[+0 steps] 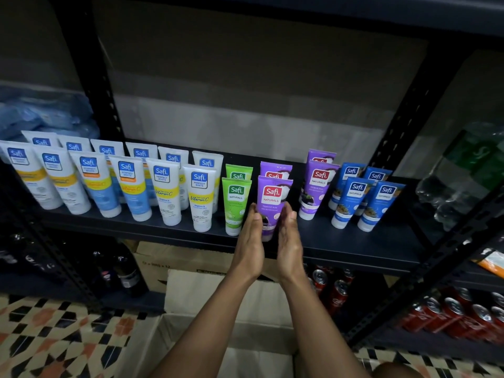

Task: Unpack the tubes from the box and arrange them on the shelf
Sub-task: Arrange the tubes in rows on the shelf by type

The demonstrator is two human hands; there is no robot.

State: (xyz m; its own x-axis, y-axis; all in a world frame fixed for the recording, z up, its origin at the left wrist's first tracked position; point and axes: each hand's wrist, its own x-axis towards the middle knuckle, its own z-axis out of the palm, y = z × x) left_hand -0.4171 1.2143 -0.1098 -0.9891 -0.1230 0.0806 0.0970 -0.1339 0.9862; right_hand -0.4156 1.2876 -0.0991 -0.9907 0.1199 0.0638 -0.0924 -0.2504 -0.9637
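A purple Safi Naturals tube (273,196) stands cap-down at the front of the dark shelf (341,241). My left hand (252,241) and my right hand (289,241) flank it with straight fingers, palms facing each other and pressing its sides. A second purple tube (275,170) stands right behind it. To the left stand two green tubes (235,203) and several white Safi tubes (163,192) in two rows. More purple tubes (316,186) and several blue tubes (365,203) stand to the right. The open cardboard box (259,356) sits on the floor below my arms.
Black shelf uprights (403,126) frame the bay. Plastic water bottles (463,186) fill the bay on the right. Dark bottles (128,271) and red cans (335,290) stand on the lower shelf, with another cardboard box (177,260) behind. Patterned floor tiles (54,336) lie at the bottom left.
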